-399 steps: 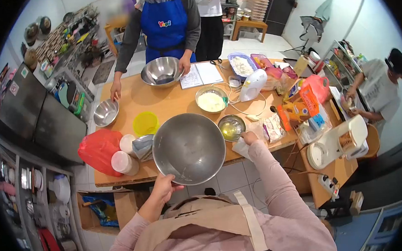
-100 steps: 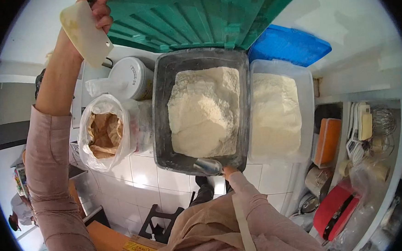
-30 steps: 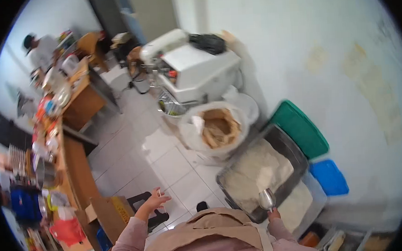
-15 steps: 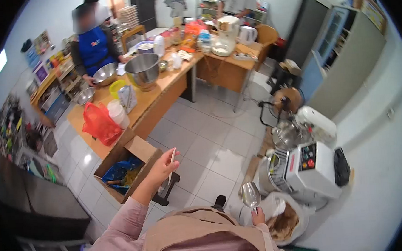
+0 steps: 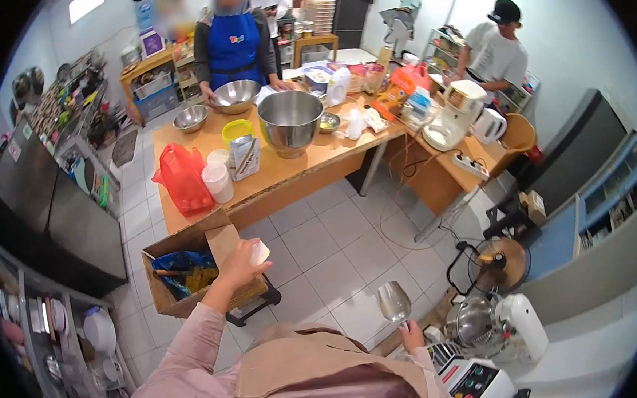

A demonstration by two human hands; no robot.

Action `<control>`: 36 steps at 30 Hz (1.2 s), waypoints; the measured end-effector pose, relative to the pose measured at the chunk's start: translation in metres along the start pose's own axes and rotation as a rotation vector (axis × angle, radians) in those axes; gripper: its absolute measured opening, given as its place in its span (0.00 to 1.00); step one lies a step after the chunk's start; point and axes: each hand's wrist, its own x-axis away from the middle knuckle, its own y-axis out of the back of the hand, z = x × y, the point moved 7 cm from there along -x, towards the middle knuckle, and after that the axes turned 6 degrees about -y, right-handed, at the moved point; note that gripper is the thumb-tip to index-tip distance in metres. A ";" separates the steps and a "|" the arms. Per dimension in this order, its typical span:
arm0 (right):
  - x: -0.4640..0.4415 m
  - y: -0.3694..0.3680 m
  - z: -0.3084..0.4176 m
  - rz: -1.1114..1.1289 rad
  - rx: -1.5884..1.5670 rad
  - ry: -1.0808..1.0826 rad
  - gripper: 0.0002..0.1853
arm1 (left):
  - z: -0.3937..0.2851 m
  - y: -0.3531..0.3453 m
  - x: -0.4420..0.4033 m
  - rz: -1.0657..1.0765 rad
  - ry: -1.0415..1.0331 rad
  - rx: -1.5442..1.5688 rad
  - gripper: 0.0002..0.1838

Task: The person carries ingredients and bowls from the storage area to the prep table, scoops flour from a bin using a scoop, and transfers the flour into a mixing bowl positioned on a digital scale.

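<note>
My left hand (image 5: 241, 266) is closed on a pale scraper (image 5: 260, 253), held above the edge of an open cardboard box (image 5: 166, 299). Low on the right, my right hand (image 5: 413, 336) grips the handle of a metal scoop (image 5: 394, 302), whose bowl points up and away over the tiled floor. Ahead on the wooden table (image 5: 259, 186) stands a large steel bowl (image 5: 290, 120). Near it are a yellow-green container (image 5: 237, 130), a silver packet (image 5: 244, 157), white tubs (image 5: 217, 182) and a red plastic bag (image 5: 184, 179).
Behind the table a person in a blue apron (image 5: 233, 47) touches a steel bowl (image 5: 237, 97). Another person (image 5: 495, 53) stands at the right table. Low right are a floor fan (image 5: 499, 261), a stand mixer (image 5: 522, 325) and a larger machine (image 5: 476, 385). A fridge (image 5: 79, 221) stands left.
The view has turned from the flour bins back to the tables. The scoop and scraper remain in my hands. The flour bins and paper-lined bag have left the view.
</note>
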 end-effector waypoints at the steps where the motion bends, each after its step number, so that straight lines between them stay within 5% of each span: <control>1: -0.022 0.007 0.005 0.005 -0.007 0.020 0.19 | 0.006 -0.008 -0.009 0.016 0.014 -0.020 0.37; 6: -0.111 -0.006 0.020 -0.137 -0.169 0.105 0.16 | 0.039 -0.028 -0.081 0.016 0.111 -0.128 0.37; 14: -0.165 -0.049 0.140 0.069 -0.065 0.076 0.20 | 0.139 -0.067 -0.237 0.022 0.178 -0.176 0.38; 22: -0.250 -0.060 0.250 0.087 -0.149 0.152 0.18 | 0.158 -0.057 -0.314 0.285 0.267 -0.151 0.43; 26: -0.297 -0.047 0.314 0.147 0.133 0.178 0.19 | 0.199 -0.077 -0.334 0.122 0.318 -0.210 0.44; 31: -0.370 -0.043 0.380 0.155 0.025 0.445 0.13 | 0.228 -0.086 -0.361 0.045 0.319 -0.137 0.43; 36: -0.436 -0.019 0.470 0.169 -0.073 0.679 0.10 | 0.220 -0.077 -0.378 -0.328 0.192 -0.218 0.35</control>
